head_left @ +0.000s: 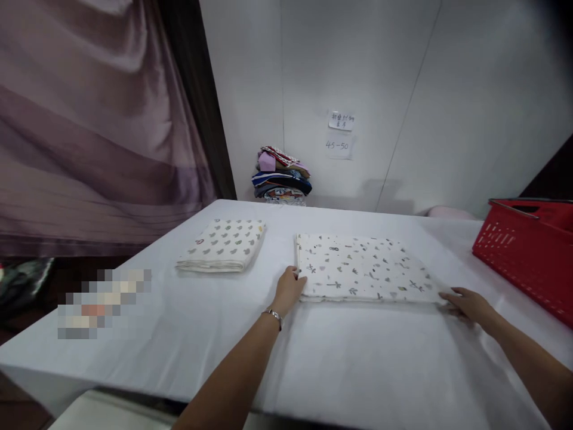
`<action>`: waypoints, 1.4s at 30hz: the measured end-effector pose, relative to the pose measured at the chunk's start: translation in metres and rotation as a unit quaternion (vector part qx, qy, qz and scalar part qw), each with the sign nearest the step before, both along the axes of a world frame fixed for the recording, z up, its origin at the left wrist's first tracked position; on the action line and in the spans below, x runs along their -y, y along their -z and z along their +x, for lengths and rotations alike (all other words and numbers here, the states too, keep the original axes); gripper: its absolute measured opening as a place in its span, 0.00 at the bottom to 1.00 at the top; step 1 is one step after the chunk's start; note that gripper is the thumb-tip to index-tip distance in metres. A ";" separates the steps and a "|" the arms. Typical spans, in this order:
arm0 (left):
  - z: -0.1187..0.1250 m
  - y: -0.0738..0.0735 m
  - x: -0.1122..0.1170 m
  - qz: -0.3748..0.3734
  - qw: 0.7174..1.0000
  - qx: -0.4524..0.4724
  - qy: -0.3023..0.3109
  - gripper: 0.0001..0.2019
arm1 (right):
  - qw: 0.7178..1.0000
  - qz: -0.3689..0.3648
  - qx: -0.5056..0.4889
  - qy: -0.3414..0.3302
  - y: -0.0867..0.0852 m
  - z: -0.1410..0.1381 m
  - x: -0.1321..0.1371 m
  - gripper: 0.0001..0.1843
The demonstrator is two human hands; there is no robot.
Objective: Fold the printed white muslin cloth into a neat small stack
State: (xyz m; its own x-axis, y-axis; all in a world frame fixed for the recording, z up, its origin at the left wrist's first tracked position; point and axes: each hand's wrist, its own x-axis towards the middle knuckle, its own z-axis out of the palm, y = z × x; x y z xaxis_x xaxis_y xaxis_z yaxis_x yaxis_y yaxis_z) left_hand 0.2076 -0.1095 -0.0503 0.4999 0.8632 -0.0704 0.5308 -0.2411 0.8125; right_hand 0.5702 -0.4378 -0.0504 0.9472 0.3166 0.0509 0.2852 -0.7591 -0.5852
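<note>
A white cloth [358, 269] with small grey and brown prints lies folded into a wide rectangle on the white-covered table [349, 352]. At its near left corner, my left hand [290, 289] pinches the edge, thumb on top; a metal-banded watch circles that wrist. My right hand [468, 304] grips the near right corner, with the fingers partly hidden under it. Left of this cloth sits a second white cloth [228, 242], folded thicker and smaller, printed with rows of grey motifs. Neither hand touches that one.
A red plastic basket [528, 251] stands at the table's right side. Behind the far edge rises a stack of folded fabrics [282, 176] against the wall. Paper notes [340, 134] hang there. A mauve curtain [89, 119] drapes at left, and a pixelated patch [105, 304] covers something on the table.
</note>
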 end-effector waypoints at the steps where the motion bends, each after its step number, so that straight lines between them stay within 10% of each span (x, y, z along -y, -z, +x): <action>1: -0.001 0.000 0.002 0.003 1.000 0.005 -0.004 0.18 | 1.000 -0.016 0.002 -0.009 -0.001 -0.001 -0.003 0.21; 6: -0.005 -0.002 0.010 0.031 0.999 0.020 -0.033 0.11 | 0.983 -0.029 0.131 -0.124 -0.014 -0.047 -0.045 0.23; 12: -0.010 -0.002 0.015 0.057 0.997 0.036 -0.026 0.11 | 0.921 0.112 -0.039 -0.372 -0.025 -0.172 -0.140 0.17; 16: -0.013 -0.001 0.013 0.072 0.996 0.042 -0.009 0.15 | 0.892 0.159 -0.064 -0.418 -0.026 -0.220 -0.202 0.13; 30: -0.010 0.005 0.012 0.098 0.995 0.026 0.010 0.13 | 0.941 0.017 -0.010 -0.339 -0.020 -0.205 -0.355 0.10; 42: -0.012 0.005 0.013 0.103 0.994 -0.010 0.029 0.11 | 0.938 -0.100 0.005 -0.333 -0.026 -0.195 -0.393 0.08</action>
State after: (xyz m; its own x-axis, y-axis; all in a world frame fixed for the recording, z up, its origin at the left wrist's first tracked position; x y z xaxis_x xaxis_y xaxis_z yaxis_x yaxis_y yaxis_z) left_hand 0.1960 -0.1222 -0.0551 0.5492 0.8303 0.0947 0.5272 -0.4322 0.7316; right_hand 0.3754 -0.0452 -0.0242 0.5366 0.8413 -0.0660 0.7390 -0.5062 -0.4447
